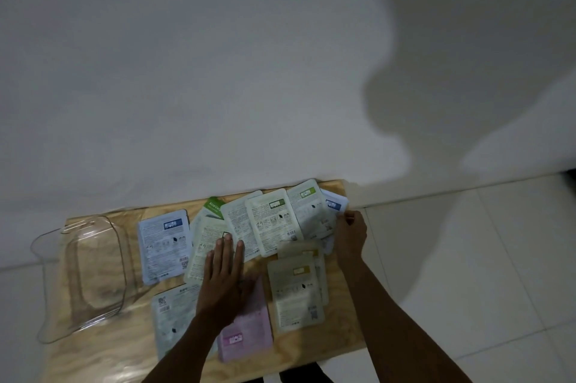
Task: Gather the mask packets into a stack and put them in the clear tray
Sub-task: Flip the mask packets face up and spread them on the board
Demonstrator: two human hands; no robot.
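Many mask packets [271, 220] lie spread and overlapping on the wooden tabletop [124, 348], none in the clear tray [120, 258], which sits at the left side. The left hand [223, 276] presses flat, fingers straight, on the middle packets above a pink packet [246, 336]. The right hand [350, 234] curls its fingers round the edge of a blue-labelled packet [335, 203] at the far right corner.

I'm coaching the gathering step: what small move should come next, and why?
Probably sweep the right hand leftward, sliding the far-right packets toward the left hand, which lies flat on the middle ones. The packets are spread out overlapping, and the clear tray holds none.
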